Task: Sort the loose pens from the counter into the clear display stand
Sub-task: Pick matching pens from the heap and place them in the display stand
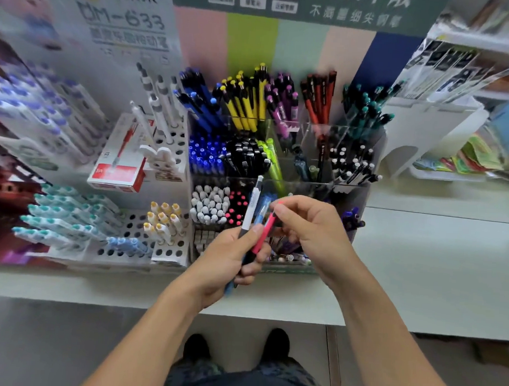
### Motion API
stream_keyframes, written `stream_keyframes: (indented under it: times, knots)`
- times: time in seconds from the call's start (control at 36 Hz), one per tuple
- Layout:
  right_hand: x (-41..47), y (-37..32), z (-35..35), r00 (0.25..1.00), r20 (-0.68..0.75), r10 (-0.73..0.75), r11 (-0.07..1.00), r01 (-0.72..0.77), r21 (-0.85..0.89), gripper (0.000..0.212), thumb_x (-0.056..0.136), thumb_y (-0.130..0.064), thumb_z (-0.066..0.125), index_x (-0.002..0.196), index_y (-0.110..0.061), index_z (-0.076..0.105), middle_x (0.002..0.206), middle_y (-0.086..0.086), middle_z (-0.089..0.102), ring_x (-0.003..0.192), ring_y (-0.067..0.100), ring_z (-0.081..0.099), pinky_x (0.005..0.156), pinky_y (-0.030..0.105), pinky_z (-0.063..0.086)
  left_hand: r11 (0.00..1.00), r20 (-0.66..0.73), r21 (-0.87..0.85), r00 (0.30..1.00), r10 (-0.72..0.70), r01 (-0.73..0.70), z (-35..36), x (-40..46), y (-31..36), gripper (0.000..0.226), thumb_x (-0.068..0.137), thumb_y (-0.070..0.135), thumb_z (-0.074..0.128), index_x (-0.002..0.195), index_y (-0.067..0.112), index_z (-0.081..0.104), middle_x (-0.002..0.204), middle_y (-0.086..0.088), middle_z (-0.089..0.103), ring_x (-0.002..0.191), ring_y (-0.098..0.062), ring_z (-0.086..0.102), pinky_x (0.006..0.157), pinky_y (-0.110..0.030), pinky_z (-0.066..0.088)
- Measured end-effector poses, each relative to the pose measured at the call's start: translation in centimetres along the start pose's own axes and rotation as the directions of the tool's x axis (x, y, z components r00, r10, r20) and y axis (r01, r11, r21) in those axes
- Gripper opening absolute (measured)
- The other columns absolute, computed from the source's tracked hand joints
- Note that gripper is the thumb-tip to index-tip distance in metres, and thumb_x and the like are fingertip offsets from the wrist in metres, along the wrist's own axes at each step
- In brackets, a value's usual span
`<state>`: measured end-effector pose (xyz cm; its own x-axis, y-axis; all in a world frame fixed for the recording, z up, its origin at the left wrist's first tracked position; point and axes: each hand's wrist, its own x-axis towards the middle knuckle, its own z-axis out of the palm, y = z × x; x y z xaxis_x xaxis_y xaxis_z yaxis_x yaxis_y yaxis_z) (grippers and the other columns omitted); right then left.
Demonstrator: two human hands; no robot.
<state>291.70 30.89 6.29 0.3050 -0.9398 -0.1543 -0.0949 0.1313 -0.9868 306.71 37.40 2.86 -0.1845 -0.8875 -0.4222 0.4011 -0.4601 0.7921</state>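
the left hand (231,258) grips a small bundle of loose pens upright, fanned a little so each barrel can be told apart: a white pen (252,205) with a dark grip stands tallest on the left, a blue pen (261,212) sits behind it, and a pink pen (264,235) leans to the right. holding them as a fan, just in front of the clear display stand (360,193), seems meant to keep the stock in reach while one is chosen at a time.

the right hand (310,223) has its fingers curled, thumb and fingertips pinching the upper end of the pink pen, probably to draw it free of the bundle. both hands hover above the near row of the stand, over the pale counter (418,256).

the stand is split by colour: blue, yellow, purple, red and teal pens stand at the far row, blue and black caps in the middle, white caps and pink caps (238,205) at the near left. the pink pen most likely belongs with those pink caps, just left of the hands.

a red box (118,162) and white perforated racks (136,235) stand to the left.
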Motion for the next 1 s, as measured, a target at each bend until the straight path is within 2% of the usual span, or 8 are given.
stream_keyframes:
  times: [0.17,0.42,0.56,0.67,0.72,0.78,0.86,1.0]
  knots:
    - [1.7,-1.5,-1.0,0.846,-0.369,-0.384,0.923,0.360,-0.134,0.015,0.103,-0.008,0.056,0.098,-0.018,0.067,0.082,-0.002,0.067,0.070,0.015,0.066,0.064,0.025,0.057,0.999,-0.119,0.033,0.993,-0.002,0.005,-2.9,-1.8,-0.5,0.044,0.097,0.042,0.048,0.118,0.008,0.066,0.067,0.000,0.049,0.047,-0.008,0.024,0.042,-0.021,0.013]
    - [3.9,2.5,2.3,0.910,0.033,-0.412,0.703,0.341,-0.624,0.007,0.095,-0.012,0.068,0.099,-0.016,0.073,0.084,-0.007,0.071,0.076,0.007,0.064,0.076,0.027,0.054,0.981,-0.053,-0.193,0.998,-0.018,0.008,-3.5,-2.5,-0.1,0.036,0.096,0.034,0.046,0.113,0.007,0.063,0.065,-0.001,0.034,0.045,-0.007,0.018,0.039,-0.020,0.011]
    - [4.8,4.2,3.8,0.955,0.039,-0.294,0.606,0.218,-0.765,0.008,0.089,-0.028,0.073,0.097,-0.026,0.072,0.083,-0.004,0.072,0.079,0.021,0.066,0.075,0.041,0.056,0.997,-0.099,-0.056,0.994,0.038,-0.043,-3.1,-2.4,-0.4,0.030,0.107,0.026,0.039,0.114,0.010,0.063,0.066,0.000,0.037,0.047,-0.010,0.023,0.039,-0.018,0.017]
    - [5.1,2.6,4.0,0.985,0.058,-0.162,0.416,0.122,-0.901,0.018,0.091,-0.026,0.069,0.106,-0.023,0.077,0.098,0.001,0.074,0.098,0.024,0.064,0.079,0.038,0.053,0.953,-0.175,0.280,0.970,0.171,-0.118,-2.5,-2.0,-0.9,0.022,0.107,0.023,0.046,0.111,0.018,0.067,0.062,0.006,0.040,0.049,-0.009,0.030,0.044,-0.018,0.026]
    - [4.9,1.9,3.5,0.986,0.077,-0.145,0.469,0.137,-0.872,0.019,0.092,-0.019,0.066,0.108,-0.020,0.077,0.097,-0.002,0.073,0.088,0.016,0.064,0.079,0.034,0.054,0.796,-0.193,0.576,0.915,0.354,-0.186,-2.4,-1.7,-1.2,0.017,0.105,0.024,0.050,0.105,0.026,0.067,0.060,0.010,0.043,0.051,-0.009,0.034,0.049,-0.021,0.029]
    - [4.4,1.3,2.5,0.988,0.013,-0.154,0.661,0.113,-0.742,0.019,0.093,-0.012,0.062,0.103,-0.018,0.078,0.088,-0.009,0.070,0.072,0.002,0.058,0.071,0.017,0.049,0.587,-0.158,0.789,0.863,0.479,-0.181,-2.3,-1.6,-1.3,0.016,0.104,0.027,0.052,0.112,0.031,0.066,0.061,0.011,0.051,0.052,-0.007,0.041,0.051,-0.027,0.034]
    - [2.8,0.2,0.7,0.998,-0.051,0.041,0.961,-0.054,-0.272,0.024,0.100,-0.017,0.058,0.085,-0.014,0.077,0.073,-0.002,0.069,0.062,0.010,0.054,0.057,0.017,0.042,0.390,-0.111,0.914,0.853,0.510,-0.114,-1.8,-1.5,-1.0,0.028,0.104,0.033,0.050,0.130,0.033,0.060,0.072,0.012,0.059,0.064,-0.008,0.055,0.060,-0.039,0.048]
    - [-0.1,1.4,-0.9,0.998,-0.018,0.059,0.994,-0.060,-0.089,0.018,0.100,-0.020,0.063,0.091,-0.012,0.076,0.064,0.004,0.062,0.055,0.016,0.051,0.051,0.022,0.044,0.401,-0.030,0.898,0.887,0.461,-0.178,0.2,-1.0,-0.9,0.030,0.104,0.032,0.050,0.130,0.043,0.058,0.079,0.024,0.063,0.078,0.011,0.059,0.064,-0.027,0.045]
